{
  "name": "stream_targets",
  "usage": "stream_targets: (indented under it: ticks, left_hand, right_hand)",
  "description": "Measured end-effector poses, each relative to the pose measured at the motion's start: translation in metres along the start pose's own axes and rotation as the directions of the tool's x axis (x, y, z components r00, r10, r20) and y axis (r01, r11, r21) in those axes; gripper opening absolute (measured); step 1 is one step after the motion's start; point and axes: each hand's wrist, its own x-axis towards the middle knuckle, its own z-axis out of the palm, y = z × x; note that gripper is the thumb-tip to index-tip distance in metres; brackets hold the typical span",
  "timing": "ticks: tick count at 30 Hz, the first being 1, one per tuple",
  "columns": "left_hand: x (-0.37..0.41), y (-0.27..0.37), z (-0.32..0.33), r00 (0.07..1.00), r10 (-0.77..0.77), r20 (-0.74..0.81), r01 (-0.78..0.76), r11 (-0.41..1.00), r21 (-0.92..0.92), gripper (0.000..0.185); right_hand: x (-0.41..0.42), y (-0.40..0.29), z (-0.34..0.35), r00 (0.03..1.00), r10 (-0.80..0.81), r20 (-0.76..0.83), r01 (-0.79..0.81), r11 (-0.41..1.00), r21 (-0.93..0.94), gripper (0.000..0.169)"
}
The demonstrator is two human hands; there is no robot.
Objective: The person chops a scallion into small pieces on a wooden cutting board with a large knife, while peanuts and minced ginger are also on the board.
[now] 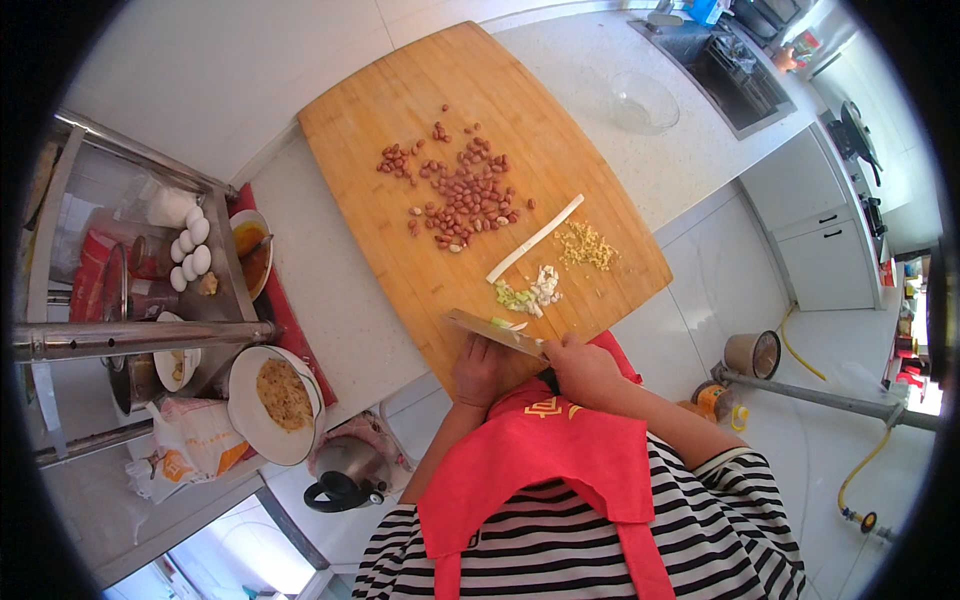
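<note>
My right hand (pixel 586 372) grips the handle of a kitchen cleaver (pixel 491 331) near the near edge of a wooden cutting board (pixel 360 112). Close behind the blade is my left hand (pixel 478 370), fingertips bent down at the board; the blade hides whatever lies under them. Pale green and white slices (pixel 501 322) lie along the blade's far side. Beyond them are chopped green pieces (pixel 514 297) and chopped white pieces (pixel 546 286), touching. A long white stalk, apparently scallion (pixel 535 238), lies diagonally between minced yellow bits (pixel 587 246) and scattered red-skinned peanuts (pixel 472 187).
At left, a metal rack (pixel 142 337) holds several eggs (pixel 196 231) and a white dish of shredded food (pixel 285 394). A kettle (pixel 349 465) stands below it. On the counter are a clear glass bowl (pixel 645 105) and a sink (pixel 724 75).
</note>
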Motion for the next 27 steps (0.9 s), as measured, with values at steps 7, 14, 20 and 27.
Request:
stream_targets:
  ticks: [7, 14, 20, 27]
  left_hand:
    - [-0.002, -0.005, 0.005, 1.000, -0.027, -0.011, 0.027, 0.999, 0.036, 0.029]
    - [0.002, -0.002, -0.002, 1.000, -0.026, -0.015, 0.026, 1.000, 0.011, 0.027]
    - [0.003, -0.002, -0.005, 0.999, 0.016, -0.040, -0.017, 0.999, -0.031, 0.027]
    - [-0.005, -0.002, 0.001, 0.998, -0.069, 0.001, 0.068, 0.991, -0.115, 0.027]
  right_hand:
    - [0.044, -0.030, 0.015, 0.993, -0.031, -0.117, 0.030, 0.999, -0.011, 0.017]
    - [0.017, 0.003, 0.009, 0.997, -0.011, -0.082, 0.009, 1.000, -0.029, 0.016]
    - [0.001, 0.001, -0.004, 0.997, -0.033, -0.065, 0.033, 0.999, 0.009, 0.017]
    - [0.005, -0.001, 0.007, 0.998, -0.046, -0.031, 0.046, 0.999, 0.004, 0.018]
